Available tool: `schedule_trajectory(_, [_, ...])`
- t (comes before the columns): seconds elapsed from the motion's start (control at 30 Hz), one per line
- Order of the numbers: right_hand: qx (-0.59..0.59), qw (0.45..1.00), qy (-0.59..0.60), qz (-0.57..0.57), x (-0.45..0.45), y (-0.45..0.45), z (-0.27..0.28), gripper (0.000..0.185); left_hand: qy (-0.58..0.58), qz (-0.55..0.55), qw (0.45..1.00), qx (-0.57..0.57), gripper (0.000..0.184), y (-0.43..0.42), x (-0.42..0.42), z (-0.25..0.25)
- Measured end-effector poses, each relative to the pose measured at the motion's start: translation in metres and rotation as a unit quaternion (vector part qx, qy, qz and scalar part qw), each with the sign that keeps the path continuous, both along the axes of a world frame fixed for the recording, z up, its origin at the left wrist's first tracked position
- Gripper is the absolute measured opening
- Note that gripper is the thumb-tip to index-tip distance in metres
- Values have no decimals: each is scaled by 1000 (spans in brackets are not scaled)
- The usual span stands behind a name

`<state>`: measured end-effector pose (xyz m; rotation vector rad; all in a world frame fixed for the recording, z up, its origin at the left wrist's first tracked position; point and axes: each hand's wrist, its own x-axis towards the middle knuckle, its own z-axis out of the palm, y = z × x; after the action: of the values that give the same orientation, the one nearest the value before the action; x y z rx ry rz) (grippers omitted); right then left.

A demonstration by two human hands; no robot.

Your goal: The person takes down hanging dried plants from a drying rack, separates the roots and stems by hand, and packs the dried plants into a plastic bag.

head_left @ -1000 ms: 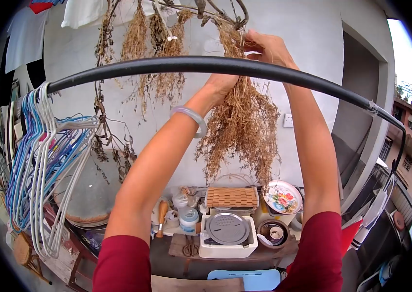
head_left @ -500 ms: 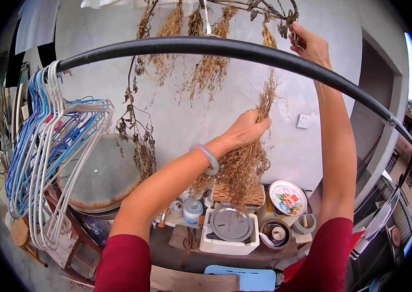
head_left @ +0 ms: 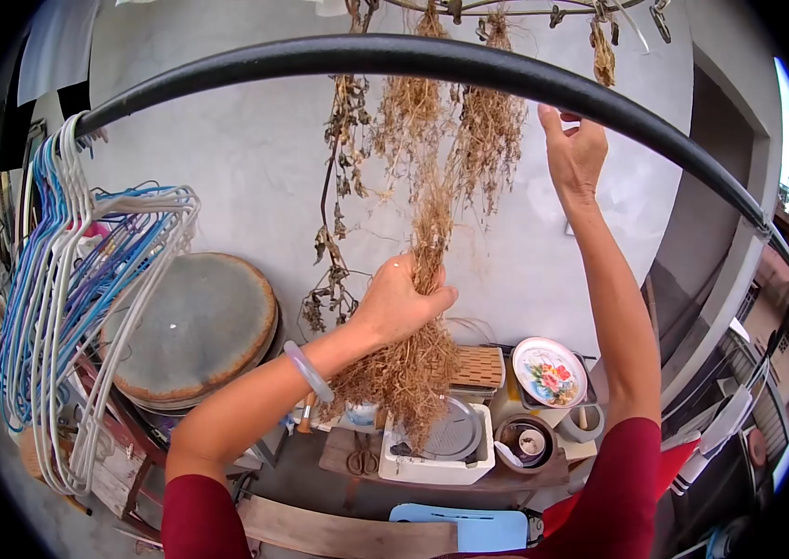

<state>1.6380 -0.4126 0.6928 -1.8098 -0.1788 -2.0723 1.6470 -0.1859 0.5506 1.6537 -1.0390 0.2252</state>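
Note:
My left hand (head_left: 402, 303), with a pale bangle (head_left: 309, 371) at the wrist, is closed around a bundle of dried plants (head_left: 413, 373). Its stems rise above my fist and its bushy part hangs below. My right hand (head_left: 577, 158) is raised just under the black pole (head_left: 394, 58), thumb and finger apart, with nothing visible in it. The pole is close to its fingertips. Overhead is a metal rack with clips (head_left: 557, 15). Dried bundles (head_left: 489, 140) and a withered leaf cluster (head_left: 604, 61) hang from it.
Plastic-coated hangers (head_left: 78, 279) crowd the pole's left end. Below stand a round rusty-edged lid (head_left: 194, 326), a white foam box (head_left: 441, 473), a floral plate (head_left: 550, 373), a brown pot (head_left: 544, 456), scissors (head_left: 362, 460) and a blue stool (head_left: 488, 529). A grey wall (head_left: 227, 168) stands behind.
My right hand has let go of the rack's clip and come down and slightly left. My left hand has moved left and down with the bundle. The hanging bundles have shifted right in view.

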Motion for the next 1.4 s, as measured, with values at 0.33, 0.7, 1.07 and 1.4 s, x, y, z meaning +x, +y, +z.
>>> schedule_trajectory(0.33, [-292, 935, -30, -201, 133, -43, 72, 35, 11, -54, 998, 18, 14, 11, -28, 11])
schedule_trajectory(0.7, [-283, 937, 15, -203, 131, -28, 28, 11, -2, 13, 1000, 20, 14, 19, -28, 29])
schedule_trajectory(1.07, [-367, 919, 1, -143, 87, 19, 21, 22, 50, -27, 995, -82, 28, 6, -19, 79])
schedule_trajectory(1.4, [-412, 873, 174, -195, 10, 39, 36, 21, -245, 234, 941, -14, 34, -33, 25, 184])
